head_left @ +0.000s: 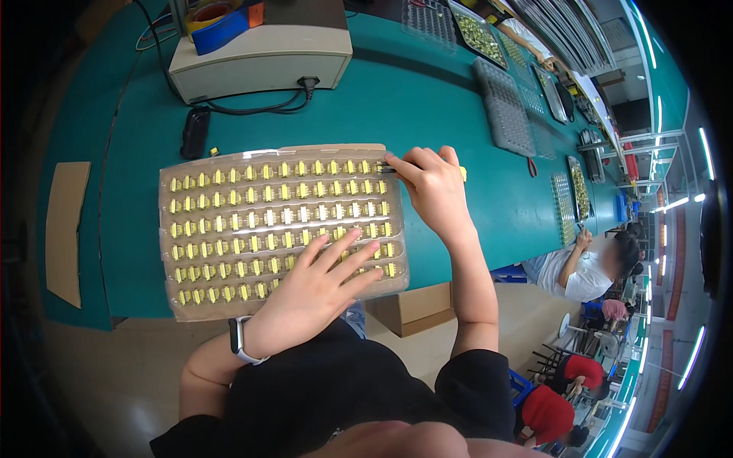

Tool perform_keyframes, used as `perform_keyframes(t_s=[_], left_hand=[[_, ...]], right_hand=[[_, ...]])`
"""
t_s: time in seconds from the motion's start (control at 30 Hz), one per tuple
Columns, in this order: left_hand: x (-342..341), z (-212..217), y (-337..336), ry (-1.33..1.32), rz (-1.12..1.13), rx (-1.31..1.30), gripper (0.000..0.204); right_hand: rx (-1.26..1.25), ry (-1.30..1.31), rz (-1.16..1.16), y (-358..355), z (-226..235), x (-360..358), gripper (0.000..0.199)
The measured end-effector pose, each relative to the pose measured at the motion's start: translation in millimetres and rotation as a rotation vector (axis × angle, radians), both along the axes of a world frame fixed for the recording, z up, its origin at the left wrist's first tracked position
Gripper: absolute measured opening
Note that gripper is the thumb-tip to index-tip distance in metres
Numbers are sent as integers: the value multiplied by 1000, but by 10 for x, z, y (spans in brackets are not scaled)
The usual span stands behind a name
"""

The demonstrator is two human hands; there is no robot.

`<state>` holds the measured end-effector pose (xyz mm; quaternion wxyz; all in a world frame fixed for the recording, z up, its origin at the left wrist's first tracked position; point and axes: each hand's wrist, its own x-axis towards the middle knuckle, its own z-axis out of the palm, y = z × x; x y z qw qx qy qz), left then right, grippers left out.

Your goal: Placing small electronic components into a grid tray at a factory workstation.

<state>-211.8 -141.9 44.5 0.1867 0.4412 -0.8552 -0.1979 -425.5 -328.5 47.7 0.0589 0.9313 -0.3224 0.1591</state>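
Left fingers splayed over the filled tray, right fingers curled at its far corner

The left hand (317, 282) lies palm down on the clear blister tray (399, 229), its fingers fanned out and released, covering part of the nearer right rows. Under and around those fingers stand small yellow-taped transformers (285, 191), row after row in their pockets, most of them to the left of the fingertips and beyond them. The right hand (437, 191) is bent tight around a slim tool (463, 174), whose yellow end sticks out to the right; its exact kind is hidden. The right index fingertip sits at the tray's far right corner.

Just behind the left wrist, the tray's near edge runs along the near edge of the green bench (427, 99); past that edge, below the right fingers, is a cardboard box (424, 309). Right of the right fingers, a broad stretch of bench gives room to move, reaching to grey trays (504, 107) well apart. Beyond the left fingers, past the tray's far edge, a narrower strip leads to a boxy instrument (252, 69). Farther left, a loose yellow component (214, 151) lies beside a black case (195, 133).
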Motion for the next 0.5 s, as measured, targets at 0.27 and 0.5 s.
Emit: perform_keyframes(t_s=[0.27, 0.5], left_hand=[[3, -24, -2, -20, -1, 5, 62], [4, -1, -12, -29, -4, 4, 62]], right_hand=[[-12, -25, -4, 126, 98, 8, 28], [42, -2, 5, 255, 128, -67, 27]])
